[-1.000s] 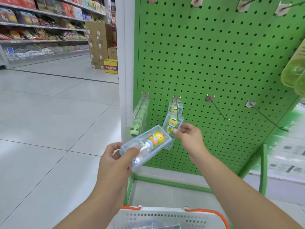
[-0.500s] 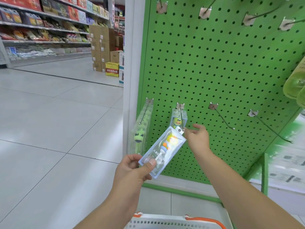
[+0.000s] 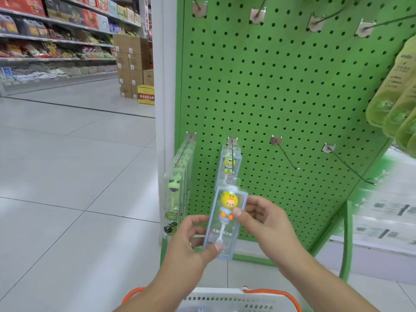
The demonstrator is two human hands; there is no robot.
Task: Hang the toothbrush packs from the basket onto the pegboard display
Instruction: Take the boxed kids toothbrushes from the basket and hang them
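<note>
Toothbrush pack (image 3: 226, 221), clear box with blue edging, yellow duck-figure handle inside, brush head pointing down: held upright in front of the pegboard (image 3: 281, 91), just below the second lower hook (image 3: 233, 154), its clear hang tab close under that hook's tip. Left hand (image 3: 191, 239): grip closed round the pack's lower part, thumb across the front near the bottom edge, fingers behind the left side. Right hand (image 3: 263, 219): grip pinching the pack's right edge at mid-height, thumb on the front beside the duck figure, fingers behind.

Hung pack (image 3: 230, 163), green-yellow duck figure: on the second lower hook, against the board. Row of green packs (image 3: 180, 183): filling the leftmost lower hook. Two bare hooks (image 3: 286, 154) to the right on the same row; further hooks along the top of the board. Green bottles (image 3: 396, 102): hanging at the right edge.

Basket (image 3: 236, 298), white with orange handles: at the bottom edge, below both forearms; contents not discernible. Store shelves (image 3: 56, 34) and stacked cartons (image 3: 132, 61): far left, across the tiled floor.
</note>
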